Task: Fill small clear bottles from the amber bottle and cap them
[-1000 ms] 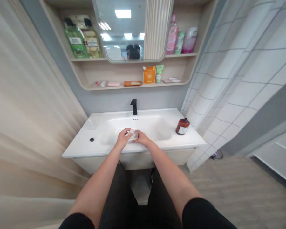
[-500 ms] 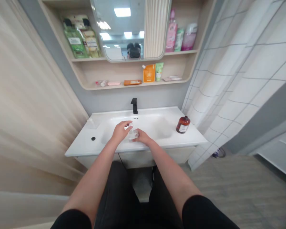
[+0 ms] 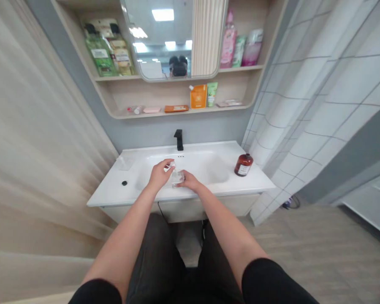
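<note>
- You're standing at a bathroom washstand.
- In front of you is the bench (image 3: 256, 183), a white vanity top with a moulded basin and a matte black faucet (image 3: 178, 140) at its back edge.
- An amber pump-less bottle (image 3: 243, 165) stands near the bench's right end.
- Above you, a rounded mirror (image 3: 158, 42) is set into wooden wall shelving (image 3: 177, 95).
- Those shelves carry toiletries: pink bottles (image 3: 228, 42), green packs (image 3: 101, 55) and an orange pouch (image 3: 198, 96).
- To your right hangs a white grid-patterned shower curtain (image 3: 316, 105), above a wood-look floor (image 3: 319, 249).
</note>
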Demonstrator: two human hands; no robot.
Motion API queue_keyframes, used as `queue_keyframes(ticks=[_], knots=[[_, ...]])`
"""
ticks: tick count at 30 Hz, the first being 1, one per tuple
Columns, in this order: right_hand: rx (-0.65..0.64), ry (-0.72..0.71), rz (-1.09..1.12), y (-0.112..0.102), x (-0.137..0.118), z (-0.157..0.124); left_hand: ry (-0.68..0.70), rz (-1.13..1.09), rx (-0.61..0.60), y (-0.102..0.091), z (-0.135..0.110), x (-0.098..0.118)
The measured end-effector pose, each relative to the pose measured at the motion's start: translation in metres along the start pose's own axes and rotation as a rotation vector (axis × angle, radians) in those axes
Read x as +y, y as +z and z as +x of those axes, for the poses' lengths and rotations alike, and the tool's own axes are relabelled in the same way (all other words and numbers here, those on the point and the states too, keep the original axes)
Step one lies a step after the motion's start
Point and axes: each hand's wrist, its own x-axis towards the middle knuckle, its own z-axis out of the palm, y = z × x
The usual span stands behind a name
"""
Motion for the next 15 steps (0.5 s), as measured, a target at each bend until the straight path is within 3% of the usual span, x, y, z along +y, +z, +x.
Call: queue_keyframes(ticks=[15], knots=[[0.006, -0.027, -0.037, -0.0003, -0.0021, -0.0003, -0.023, 0.008, 0.016, -0.0018, -0.0053, -0.0008]])
